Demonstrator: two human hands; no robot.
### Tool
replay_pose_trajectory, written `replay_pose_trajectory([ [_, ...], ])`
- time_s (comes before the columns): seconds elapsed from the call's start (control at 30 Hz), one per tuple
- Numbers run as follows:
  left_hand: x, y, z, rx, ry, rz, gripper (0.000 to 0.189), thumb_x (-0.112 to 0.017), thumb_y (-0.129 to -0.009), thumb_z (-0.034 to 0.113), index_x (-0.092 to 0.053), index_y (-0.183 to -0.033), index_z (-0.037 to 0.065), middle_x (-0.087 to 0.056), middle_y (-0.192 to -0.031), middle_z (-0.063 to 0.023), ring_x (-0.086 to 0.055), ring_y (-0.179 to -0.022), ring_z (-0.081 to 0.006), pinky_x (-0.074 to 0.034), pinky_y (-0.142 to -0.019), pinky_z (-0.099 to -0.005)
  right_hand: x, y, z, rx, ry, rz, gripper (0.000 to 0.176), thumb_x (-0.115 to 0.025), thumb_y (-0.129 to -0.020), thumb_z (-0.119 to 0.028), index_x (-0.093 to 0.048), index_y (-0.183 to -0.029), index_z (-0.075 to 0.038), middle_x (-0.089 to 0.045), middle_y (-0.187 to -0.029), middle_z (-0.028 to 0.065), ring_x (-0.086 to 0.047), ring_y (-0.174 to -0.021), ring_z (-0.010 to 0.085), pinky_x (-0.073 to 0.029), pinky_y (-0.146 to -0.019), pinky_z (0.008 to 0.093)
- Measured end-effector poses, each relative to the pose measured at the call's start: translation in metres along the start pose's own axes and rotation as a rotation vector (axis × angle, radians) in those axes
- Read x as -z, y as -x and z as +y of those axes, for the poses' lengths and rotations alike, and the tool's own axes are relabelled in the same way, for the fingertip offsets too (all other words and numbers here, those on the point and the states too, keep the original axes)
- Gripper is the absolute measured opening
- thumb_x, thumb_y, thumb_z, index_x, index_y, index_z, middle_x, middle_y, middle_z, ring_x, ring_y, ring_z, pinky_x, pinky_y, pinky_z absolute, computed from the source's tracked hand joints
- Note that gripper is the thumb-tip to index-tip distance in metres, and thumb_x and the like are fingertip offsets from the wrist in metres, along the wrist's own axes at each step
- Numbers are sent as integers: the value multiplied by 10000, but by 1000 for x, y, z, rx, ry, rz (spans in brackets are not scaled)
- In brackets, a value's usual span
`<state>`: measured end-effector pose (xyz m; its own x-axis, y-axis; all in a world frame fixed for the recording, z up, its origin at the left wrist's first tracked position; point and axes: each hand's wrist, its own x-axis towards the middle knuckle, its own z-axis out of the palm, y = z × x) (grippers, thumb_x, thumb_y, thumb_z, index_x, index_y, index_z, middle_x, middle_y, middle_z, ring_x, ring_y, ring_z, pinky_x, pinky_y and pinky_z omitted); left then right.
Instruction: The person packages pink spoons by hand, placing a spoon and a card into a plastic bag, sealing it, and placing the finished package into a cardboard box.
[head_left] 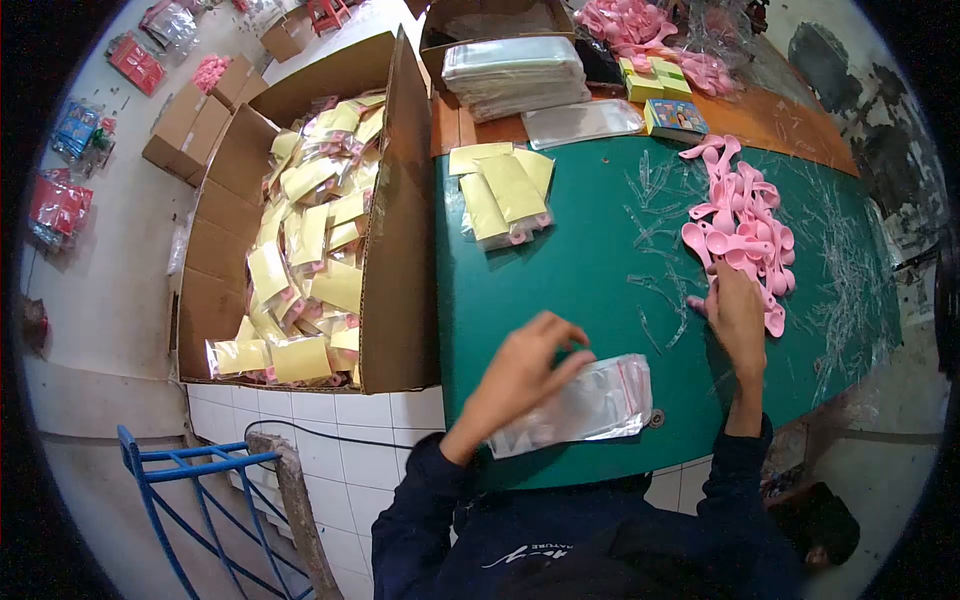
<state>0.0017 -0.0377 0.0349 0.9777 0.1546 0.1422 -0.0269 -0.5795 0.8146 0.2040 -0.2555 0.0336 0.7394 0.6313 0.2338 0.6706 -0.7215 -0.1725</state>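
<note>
My left hand (532, 362) hovers over a stack of clear plastic bags (622, 395) at the front edge of the green table. Its fingers are loosely bent, the thumb stands apart, and nothing shows in it. My right hand (738, 315) reaches to the near left edge of a heap of pink plastic measuring spoons (745, 205). Its fingertips touch the spoons, while the thumb sticks out to the left, apart from the fingers. Part of the heap is hidden behind that hand.
Several filled bags with yellow cards (512, 188) lie at the table's back left. A large cardboard box (400, 230) of similar packets stands left. Bag stacks (515, 75) and small card packs (675, 118) lie behind. Clear plastic strips (655, 290) litter the table. A blue trolley (205, 455) stands lower left.
</note>
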Motion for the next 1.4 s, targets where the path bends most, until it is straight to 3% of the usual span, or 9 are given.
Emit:
replay_pose_trajectory([
  [0.2, -38, 11, 10, -28, -274, 51, 238, -692, -732, 204, -586, -901, 76, -552, -806, -62, -588, -741, -236, -435, -615, -347, 10, 7, 0, 107, -90, -57, 261, -564, -667, -38, -547, -926, -59, -548, -883, 95, -499, -926, 278, -363, -758, 405],
  [0.3, -40, 10, 0, -20, -127, 1, 218, -688, -724, 157, -579, -889, 65, -559, -787, -69, -596, -731, -234, -447, -615, -344, 32, 11, -4, 183, -113, -234, 233, -588, -671, -53, -543, -898, -75, -538, -859, 85, -497, -897, 272, -355, -757, 391],
  [0.5, -29, 5, 3, 37, 129, 22, 182, -666, -745, 106, -563, -875, 33, -589, -764, -101, -615, -719, -257, -478, -622, -341, 16, 20, -10, 217, 40, -261, 277, -654, -643, -40, -546, -895, -78, -524, -850, 71, -490, -866, 262, -353, -768, 366],
  [0.8, -20, 7, -5, 25, 331, -8, 150, -605, -787, 100, -490, -827, 13, -648, -830, -110, -653, -784, -214, -493, -682, -288, 21, 16, -12, 261, 33, -219, 323, -647, -651, -31, -528, -949, -65, -519, -872, 92, -493, -875, 269, -351, -748, 370],
  [1.1, -7, 6, -4, 256, 716, -145, 147, -602, -843, 143, -558, -896, 13, -676, -868, -82, -617, -804, -105, -471, -706, -259, 18, 7, -8, 182, -123, -168, 187, -598, -729, -68, -530, -902, -40, -510, -872, 128, -490, -874, 309, -365, -756, 403],
  [1.2, -4, 6, -1, 305, 859, -160, 182, -596, -857, 115, -560, -984, -10, -658, -907, -111, -620, -880, -157, -471, -799, -283, 38, -2, -7, 162, -271, -55, 130, -569, -785, -64, -570, -905, -16, -525, -853, 125, -528, -826, 280, -401, -725, 361],
  [1.3, -11, 4, -1, 238, 933, -20, 132, -587, -859, 104, -565, -935, -2, -653, -937, -130, -621, -896, -176, -485, -809, -297, 77, -13, -39, 46, -528, 8, 153, -540, -832, -64, -599, -962, -10, -551, -860, 119, -558, -761, 224, -428, -667, 304],
  [1.33, -11, 3, 0, 257, 968, -1, 121, -587, -859, 103, -560, -919, 1, -651, -943, -137, -623, -892, -181, -489, -809, -299, 80, -20, -40, 222, -526, 85, 192, -542, -842, -66, -600, -1017, -14, -571, -819, 88, -560, -698, 150, -433, -618, 261],
  [1.4, -7, -3, 3, 294, 1035, 33, 104, -587, -860, 102, -552, -885, 7, -647, -955, -150, -627, -885, -191, -496, -808, -303, 88, -34, -53, 171, -690, -30, 189, -549, -840, -71, -600, -1013, -15, -578, -785, 69, -559, -695, 121, -438, -623, 247],
])
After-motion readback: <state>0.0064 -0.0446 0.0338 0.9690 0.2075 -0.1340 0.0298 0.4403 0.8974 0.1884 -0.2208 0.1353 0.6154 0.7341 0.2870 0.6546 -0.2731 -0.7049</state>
